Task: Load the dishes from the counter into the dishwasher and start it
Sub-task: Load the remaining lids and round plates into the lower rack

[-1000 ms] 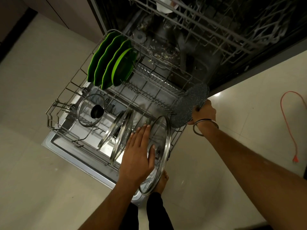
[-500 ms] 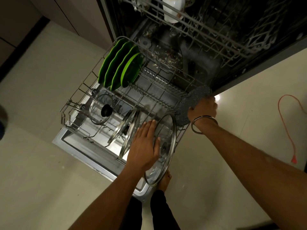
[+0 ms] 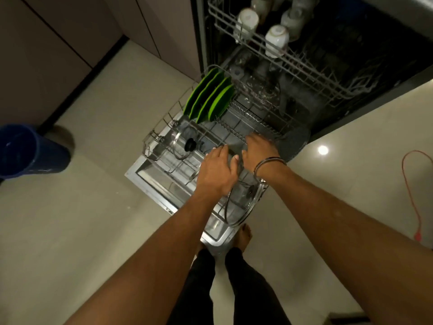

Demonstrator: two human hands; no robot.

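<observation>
The dishwasher's lower rack [image 3: 164, 127] is pulled out over the open door [image 3: 150, 181]. My left hand [image 3: 218, 170] lies with straight fingers on a large glass lid [image 3: 243, 205] standing at the rack's near right. My right hand [image 3: 260, 146], a bangle on its wrist, curls its fingers down over that lid's upper rim. A grey speckled disc [image 3: 296, 141] stands free at the rack's right edge. Green plates [image 3: 210, 99] stand at the rack's back left. A glass lid with a black knob [image 3: 189, 144] leans at the left.
The upper rack [image 3: 304, 73] sticks out above and holds several upturned white cups [image 3: 248, 19]. A blue bucket [image 3: 28, 151] stands on the floor at the left. An orange cord [image 3: 412, 184] lies on the floor at the right. My bare feet are by the door's corner.
My right hand has let go of the grey disc and moved left onto the glass lid's top. The left hand stays on the lid. The camera has tilted up.
</observation>
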